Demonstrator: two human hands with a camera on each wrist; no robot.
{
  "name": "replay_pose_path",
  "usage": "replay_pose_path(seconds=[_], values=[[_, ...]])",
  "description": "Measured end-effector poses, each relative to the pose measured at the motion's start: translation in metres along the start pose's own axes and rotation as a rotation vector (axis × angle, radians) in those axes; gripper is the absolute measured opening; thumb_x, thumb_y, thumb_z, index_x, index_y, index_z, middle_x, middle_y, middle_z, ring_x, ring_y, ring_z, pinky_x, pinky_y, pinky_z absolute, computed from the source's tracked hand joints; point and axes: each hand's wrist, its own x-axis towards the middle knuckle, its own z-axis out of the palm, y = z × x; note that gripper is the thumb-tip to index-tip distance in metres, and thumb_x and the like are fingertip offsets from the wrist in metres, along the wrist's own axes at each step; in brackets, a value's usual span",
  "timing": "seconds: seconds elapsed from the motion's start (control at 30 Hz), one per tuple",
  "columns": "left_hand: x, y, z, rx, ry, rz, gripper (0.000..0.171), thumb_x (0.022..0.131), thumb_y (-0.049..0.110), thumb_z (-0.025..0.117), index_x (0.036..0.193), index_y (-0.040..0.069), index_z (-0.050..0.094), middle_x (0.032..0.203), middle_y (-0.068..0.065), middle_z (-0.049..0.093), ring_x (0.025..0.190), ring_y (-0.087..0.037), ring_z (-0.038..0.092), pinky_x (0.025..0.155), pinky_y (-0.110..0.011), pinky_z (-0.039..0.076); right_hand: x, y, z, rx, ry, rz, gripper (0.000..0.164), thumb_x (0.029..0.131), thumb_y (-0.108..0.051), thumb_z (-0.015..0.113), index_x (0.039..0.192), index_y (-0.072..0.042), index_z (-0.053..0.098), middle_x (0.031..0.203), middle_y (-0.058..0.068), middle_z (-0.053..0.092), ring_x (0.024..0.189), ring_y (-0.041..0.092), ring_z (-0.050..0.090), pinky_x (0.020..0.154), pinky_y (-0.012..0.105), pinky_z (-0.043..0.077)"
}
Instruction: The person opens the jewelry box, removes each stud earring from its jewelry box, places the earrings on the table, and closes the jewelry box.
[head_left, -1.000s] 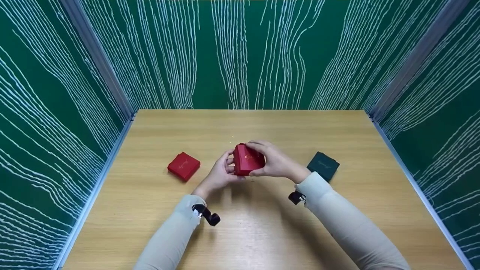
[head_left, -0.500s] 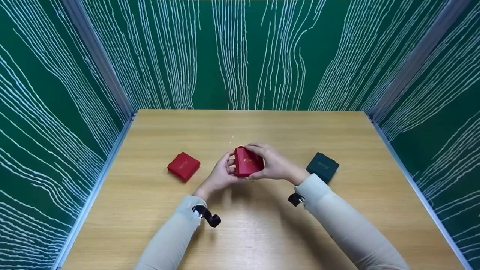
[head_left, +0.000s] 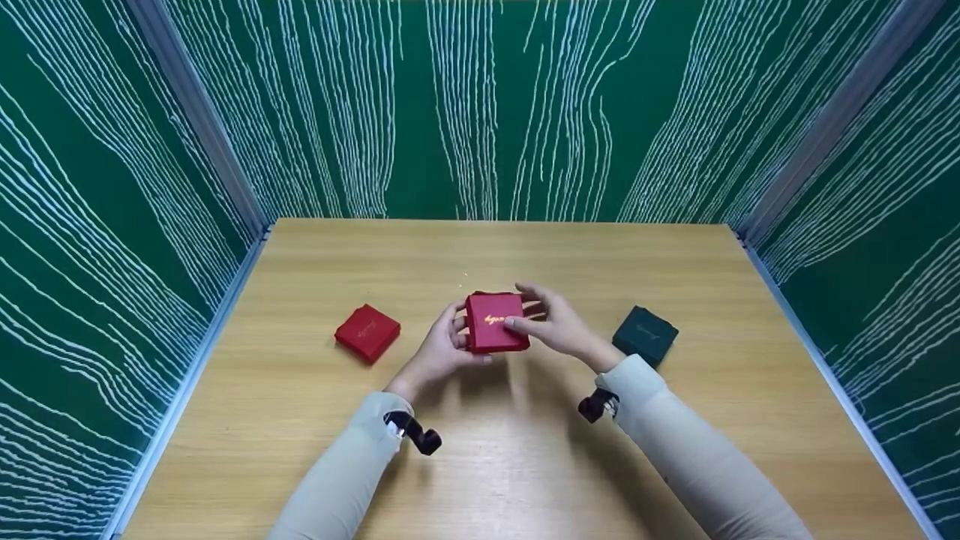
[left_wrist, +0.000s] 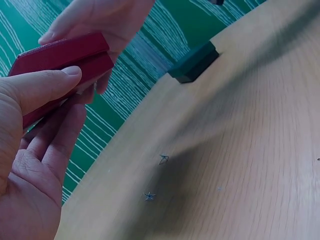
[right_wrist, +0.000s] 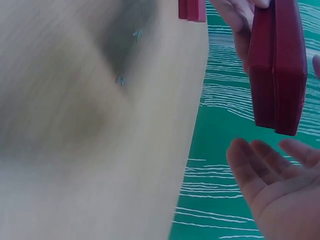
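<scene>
A small red hinged box (head_left: 491, 326) with gold lettering on its lid is held off the table by my left hand (head_left: 442, 345). In the left wrist view, the left thumb (left_wrist: 50, 87) presses its near side while the fingers support it beneath. The lid lies down on the base, with a seam between them in the right wrist view. My right hand (head_left: 562, 326) is just right of the box, its fingers spread. Its thumb reaches over the lid in the head view; the right wrist view shows the fingers (right_wrist: 260, 160) apart from the box.
A second red box (head_left: 367, 334) rests on the wooden table (head_left: 495, 247) at left. At right, a dark green box (head_left: 646, 334) sits near the right wrist. Two tiny star-shaped pieces, one star (left_wrist: 149, 196) nearer, lie on the tabletop. Green white-lined walls (head_left: 480, 112) enclose the table.
The red box has turned from tilted to facing the head camera squarely. My right hand has loosened its grip on the box and drawn slightly right. The left hand still holds it.
</scene>
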Motion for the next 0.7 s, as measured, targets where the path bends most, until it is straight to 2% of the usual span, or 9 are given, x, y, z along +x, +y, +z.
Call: replay_pose_path(seconds=[0.23,0.47,0.7], values=[[0.001,0.001,0.003,0.003,-0.005,-0.004,0.104,0.079,-0.023,0.077,0.165,-0.002,0.023,0.151,-0.032,0.058,0.116,-0.029,0.076,0.098,-0.038,0.066,-0.001,0.007,0.002,0.203,0.015,0.095,0.071,0.104,-0.028,0.074,0.163,-0.003,0.044,0.151,0.027,0.059,0.132,0.037,0.064,0.101,0.038,0.064],[0.002,0.002,0.007,0.013,-0.001,-0.011,0.106,0.080,-0.025,0.075,0.167,0.000,0.021,0.153,-0.033,0.055,0.120,-0.034,0.074,0.099,-0.039,0.066,-0.003,0.011,0.005,0.413,0.030,0.183,0.066,0.107,-0.019,0.068,0.162,0.003,0.041,0.152,0.030,0.056,0.120,0.023,0.070,0.094,0.029,0.066],[0.003,0.002,0.009,0.010,-0.029,-0.022,0.110,0.084,-0.014,0.078,0.171,0.005,0.015,0.161,-0.030,0.049,0.133,-0.036,0.067,0.107,-0.038,0.062,-0.003,0.017,0.010,0.516,0.087,0.179,0.061,0.105,-0.011,0.068,0.158,0.007,0.045,0.131,0.018,0.065,0.101,0.013,0.071,0.082,0.025,0.066]])
